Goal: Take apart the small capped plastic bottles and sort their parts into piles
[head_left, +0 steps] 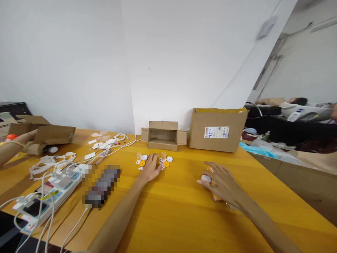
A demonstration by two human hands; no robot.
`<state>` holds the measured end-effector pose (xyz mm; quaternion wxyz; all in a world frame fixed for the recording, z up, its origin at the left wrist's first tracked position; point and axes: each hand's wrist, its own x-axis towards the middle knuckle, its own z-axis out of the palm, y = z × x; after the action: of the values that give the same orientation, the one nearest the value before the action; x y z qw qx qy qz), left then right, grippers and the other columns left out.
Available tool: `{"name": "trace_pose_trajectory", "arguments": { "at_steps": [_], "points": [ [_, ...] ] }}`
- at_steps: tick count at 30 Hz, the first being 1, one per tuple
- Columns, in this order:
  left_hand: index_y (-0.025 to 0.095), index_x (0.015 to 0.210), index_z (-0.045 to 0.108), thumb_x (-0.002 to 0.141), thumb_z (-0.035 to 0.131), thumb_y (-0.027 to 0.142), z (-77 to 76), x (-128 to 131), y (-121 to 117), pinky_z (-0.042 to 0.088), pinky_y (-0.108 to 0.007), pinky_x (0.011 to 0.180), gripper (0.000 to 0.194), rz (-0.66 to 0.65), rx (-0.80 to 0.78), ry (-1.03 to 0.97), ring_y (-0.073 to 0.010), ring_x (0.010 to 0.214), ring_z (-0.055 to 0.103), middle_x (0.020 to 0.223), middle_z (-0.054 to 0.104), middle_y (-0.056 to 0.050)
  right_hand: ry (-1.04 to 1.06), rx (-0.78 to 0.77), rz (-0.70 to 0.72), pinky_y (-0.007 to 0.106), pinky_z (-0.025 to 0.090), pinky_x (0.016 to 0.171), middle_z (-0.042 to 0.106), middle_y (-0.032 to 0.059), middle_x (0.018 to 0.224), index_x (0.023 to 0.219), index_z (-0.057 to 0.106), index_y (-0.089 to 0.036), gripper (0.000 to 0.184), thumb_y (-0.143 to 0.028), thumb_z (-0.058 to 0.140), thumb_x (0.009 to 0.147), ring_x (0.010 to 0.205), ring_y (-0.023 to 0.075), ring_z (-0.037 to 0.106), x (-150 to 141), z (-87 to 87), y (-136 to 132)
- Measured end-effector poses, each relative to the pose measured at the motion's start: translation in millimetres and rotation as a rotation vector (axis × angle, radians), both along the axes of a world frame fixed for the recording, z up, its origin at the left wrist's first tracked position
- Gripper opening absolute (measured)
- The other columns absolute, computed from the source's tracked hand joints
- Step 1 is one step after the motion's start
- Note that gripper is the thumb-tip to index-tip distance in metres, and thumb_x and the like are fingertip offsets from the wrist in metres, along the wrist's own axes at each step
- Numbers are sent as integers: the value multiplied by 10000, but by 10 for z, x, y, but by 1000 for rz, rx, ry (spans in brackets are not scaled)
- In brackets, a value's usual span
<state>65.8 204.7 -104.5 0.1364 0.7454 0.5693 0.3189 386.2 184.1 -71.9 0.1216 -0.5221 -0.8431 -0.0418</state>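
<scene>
My left hand [151, 168] lies palm down on the table with its fingers stretched out, holding nothing that I can see. On its left are small white pieces, an orange disc [142, 163] and a white disc [144, 157]. By its thumb, on the right, lie another orange disc [166, 164], a white disc [170, 159] and small dotted white cubes. My right hand [225, 184] is spread over a group of orange and white pieces, its thumb apart from the fingers. A round white cap [206, 179] shows between them; the palm hides much of the group.
Behind the pieces stands an open small cardboard box [163, 144], with a larger closed carton [218, 140] to its right. A phone [102, 188], a power strip [56, 193] and tangled white cables occupy the left. Another person's arm [15, 149] reaches into a cardboard box [58, 134] there.
</scene>
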Motion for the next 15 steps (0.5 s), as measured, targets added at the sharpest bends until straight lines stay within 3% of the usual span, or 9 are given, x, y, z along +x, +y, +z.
{"name": "trace_pose_trajectory", "arguments": {
  "at_steps": [8,15],
  "points": [
    [196,1294,473,873,596,418,-10,37,-47,382,-484,1098,492,-46,25,114,-318,1315,467,1350,543,-152,-39,180,47,533,368,1046,568,123,1374,845,698,-243,383,-526,450,917,1321,352,457,41,-235,62],
    [212,1177,502,870,606,309,-9,16,-92,420,-453,1064,339,-51,5,27,-280,1255,527,1297,574,-128,-64,325,149,531,359,1051,602,115,1323,840,695,-237,336,-493,497,931,1297,347,469,2,-210,-26]
  ]
}}
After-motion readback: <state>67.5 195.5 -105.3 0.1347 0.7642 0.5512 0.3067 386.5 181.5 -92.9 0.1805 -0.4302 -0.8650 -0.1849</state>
